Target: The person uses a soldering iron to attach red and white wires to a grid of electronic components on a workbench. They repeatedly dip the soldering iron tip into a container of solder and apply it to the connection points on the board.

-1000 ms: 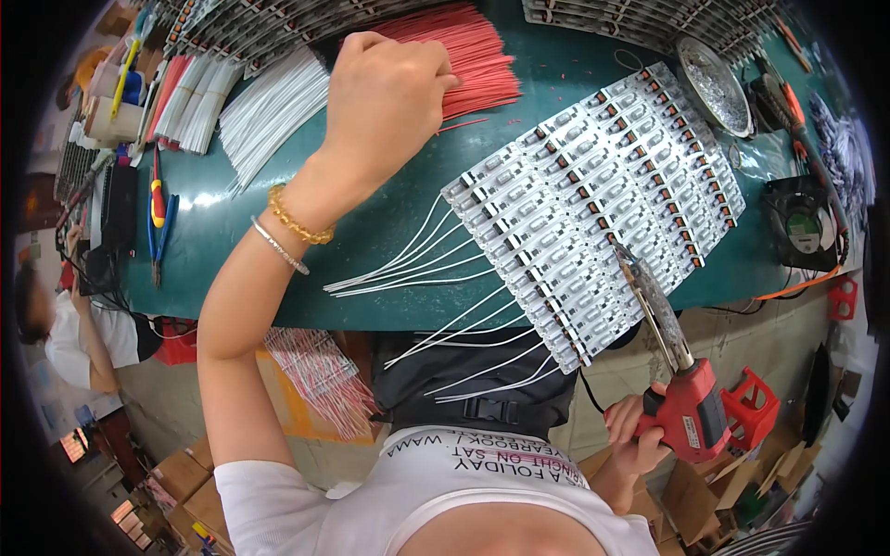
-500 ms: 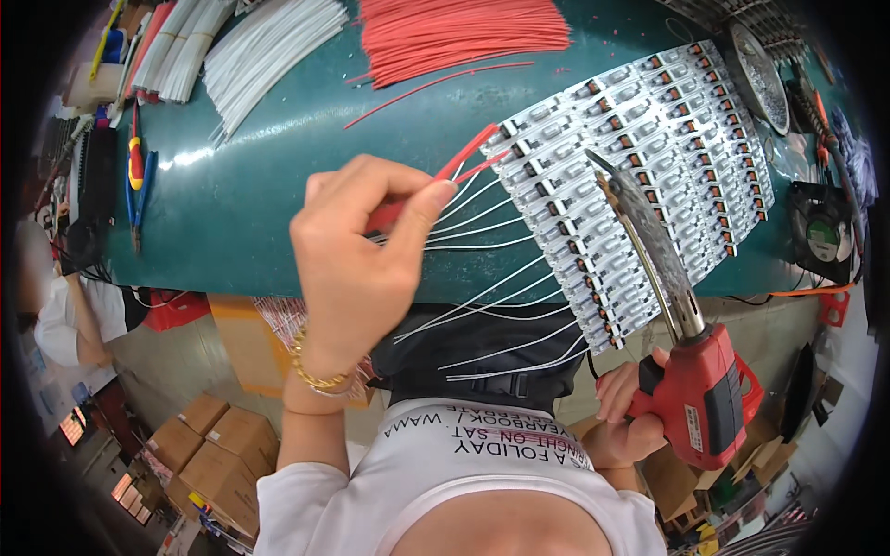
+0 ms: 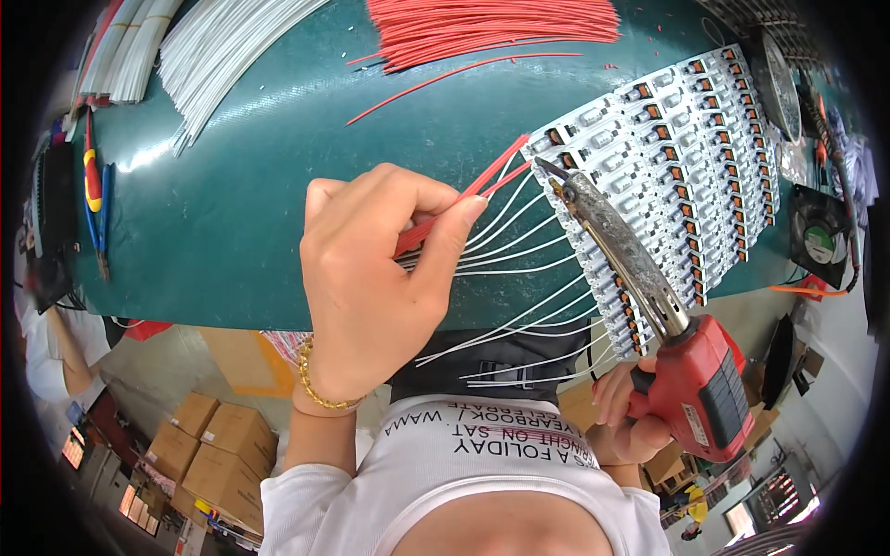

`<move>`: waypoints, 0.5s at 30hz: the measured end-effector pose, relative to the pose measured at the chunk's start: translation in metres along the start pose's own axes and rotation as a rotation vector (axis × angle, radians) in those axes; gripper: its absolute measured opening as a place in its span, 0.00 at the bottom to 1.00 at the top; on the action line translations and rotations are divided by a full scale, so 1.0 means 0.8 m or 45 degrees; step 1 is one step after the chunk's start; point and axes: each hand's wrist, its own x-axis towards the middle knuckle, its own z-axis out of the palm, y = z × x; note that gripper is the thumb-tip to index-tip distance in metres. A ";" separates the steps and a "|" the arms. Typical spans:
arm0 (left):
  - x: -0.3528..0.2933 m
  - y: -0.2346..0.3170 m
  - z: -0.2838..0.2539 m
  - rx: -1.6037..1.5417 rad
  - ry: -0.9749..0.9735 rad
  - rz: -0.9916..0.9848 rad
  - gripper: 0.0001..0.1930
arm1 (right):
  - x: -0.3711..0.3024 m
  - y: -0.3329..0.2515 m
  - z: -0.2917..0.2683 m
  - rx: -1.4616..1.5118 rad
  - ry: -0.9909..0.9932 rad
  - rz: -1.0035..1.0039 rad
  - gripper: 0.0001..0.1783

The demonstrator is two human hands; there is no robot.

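Note:
My left hand (image 3: 375, 273) is closed in a pinch on a few red wires (image 3: 496, 173), whose far ends reach the left edge of a panel of small circuit boards (image 3: 640, 153). In my right hand (image 3: 623, 417) is a red and black soldering gun (image 3: 700, 385), gripped by its handle. The gun's dark tip points to the upper left corner of the panel, right by a red wire's end; whether they touch I cannot tell. Thin white wires (image 3: 519, 270) run from the panel's left edge, some passing under my left hand.
Red wires (image 3: 491, 28) lie piled at the back, with one loose red wire (image 3: 445, 82) before them. White wires (image 3: 222, 60) lie at the back left, near blue-handled pliers (image 3: 102, 218). A small black fan (image 3: 820, 236) stands at the right edge. Cardboard boxes (image 3: 227, 454) sit below.
The soldering gun's tip has moved left, from over the panel to its edge by the red wires. The view has shifted, and my left hand still pinches the wires.

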 end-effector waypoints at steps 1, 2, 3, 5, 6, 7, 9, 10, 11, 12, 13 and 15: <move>0.000 -0.001 -0.002 -0.001 0.004 0.002 0.08 | -0.006 0.002 -0.004 -0.006 0.034 0.008 0.42; 0.001 -0.002 -0.004 -0.001 0.007 0.003 0.08 | -0.011 0.004 -0.008 -0.012 0.068 0.017 0.41; 0.001 -0.003 -0.004 0.000 0.008 0.010 0.08 | -0.015 0.005 -0.014 -0.055 0.088 0.019 0.40; 0.001 -0.007 -0.003 0.000 0.017 0.022 0.08 | -0.018 0.003 -0.013 -0.169 0.138 0.026 0.39; 0.001 -0.007 -0.003 0.006 0.021 0.038 0.08 | -0.020 0.006 -0.015 -0.187 0.158 0.017 0.39; 0.001 -0.006 -0.003 0.006 0.018 0.044 0.08 | -0.020 0.005 -0.013 -0.199 0.164 0.007 0.40; 0.001 -0.006 -0.002 0.006 0.016 0.053 0.08 | -0.017 0.003 -0.009 -0.206 0.155 -0.010 0.40; 0.000 -0.007 -0.002 0.009 0.019 0.058 0.09 | -0.015 0.002 -0.007 -0.204 0.148 -0.024 0.41; 0.000 -0.007 -0.001 0.012 0.021 0.064 0.09 | -0.013 0.001 -0.003 -0.200 0.142 -0.035 0.41; 0.000 -0.008 0.000 0.017 0.024 0.071 0.09 | -0.010 0.000 0.001 -0.195 0.132 -0.047 0.41; 0.000 -0.006 -0.001 0.013 0.005 0.027 0.08 | -0.007 -0.002 0.004 -0.193 0.128 -0.060 0.42; -0.002 -0.002 -0.004 0.004 -0.034 -0.061 0.06 | 0.000 -0.005 0.011 -0.194 0.111 -0.087 0.42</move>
